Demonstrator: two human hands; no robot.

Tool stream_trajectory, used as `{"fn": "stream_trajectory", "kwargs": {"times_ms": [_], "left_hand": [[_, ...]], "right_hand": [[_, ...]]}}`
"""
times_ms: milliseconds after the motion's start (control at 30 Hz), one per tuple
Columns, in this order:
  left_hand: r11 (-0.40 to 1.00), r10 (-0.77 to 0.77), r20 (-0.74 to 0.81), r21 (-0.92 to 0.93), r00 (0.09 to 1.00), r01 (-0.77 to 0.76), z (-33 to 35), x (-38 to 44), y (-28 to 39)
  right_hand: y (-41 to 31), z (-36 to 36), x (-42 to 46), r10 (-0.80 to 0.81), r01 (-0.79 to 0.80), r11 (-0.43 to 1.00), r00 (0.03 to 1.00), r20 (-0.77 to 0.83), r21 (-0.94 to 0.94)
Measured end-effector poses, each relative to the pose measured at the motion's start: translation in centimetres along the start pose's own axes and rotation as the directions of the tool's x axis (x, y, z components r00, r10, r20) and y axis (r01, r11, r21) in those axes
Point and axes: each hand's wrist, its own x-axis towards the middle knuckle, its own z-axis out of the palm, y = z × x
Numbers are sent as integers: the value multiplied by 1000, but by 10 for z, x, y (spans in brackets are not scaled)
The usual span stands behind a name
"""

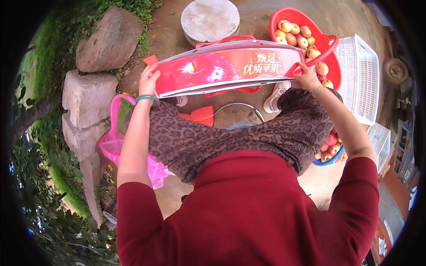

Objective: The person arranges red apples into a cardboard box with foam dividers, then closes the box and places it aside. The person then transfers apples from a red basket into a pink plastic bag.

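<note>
A red cardboard apple box (213, 68) lies across and beyond my knees, its long printed face turned up. The face bears a picture of an apple and gold writing. At the left end my left hand (148, 80) grips the box, thumb on the printed face; a green bangle circles that wrist. My right hand (307, 77) grips the right end, fingers at the corner. Red carry straps (229, 39) show behind the long edges. Just past the right end stands a red plastic basket (335, 74) with several apples (302, 41) in it. The box's underside is hidden.
Beyond the box is a round concrete block (210, 20). White plastic crates (362, 83) stand at the right, near a blue-rimmed basket of apples (331, 146). A pink plastic bag (113, 146) and large stones (90, 96) lie left. Red foam netting (203, 114) is between my legs.
</note>
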Motion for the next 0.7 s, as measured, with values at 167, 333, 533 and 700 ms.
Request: {"fn": "stream_trajectory", "kwargs": {"times_ms": [167, 333, 533, 700], "left_hand": [[985, 13, -93, -168, 996, -29, 1, -3, -11], [978, 169, -120, -102, 978, -181, 36, -33, 22], [894, -44, 168, -433, 985, 114, 107, -95, 75], [974, 126, 280, 146, 952, -172, 147, -112, 66]], "right_hand": [[-24, 16, -40, -453, 375, 874, 858, -240, -308], [-42, 52, -73, -506, 479, 782, 861, 42, -400], [-60, 96, -87, -508, 562, 578, 815, 278, -591], [-62, 116, -67, -528, 565, 401, 786, 322, -721]]}}
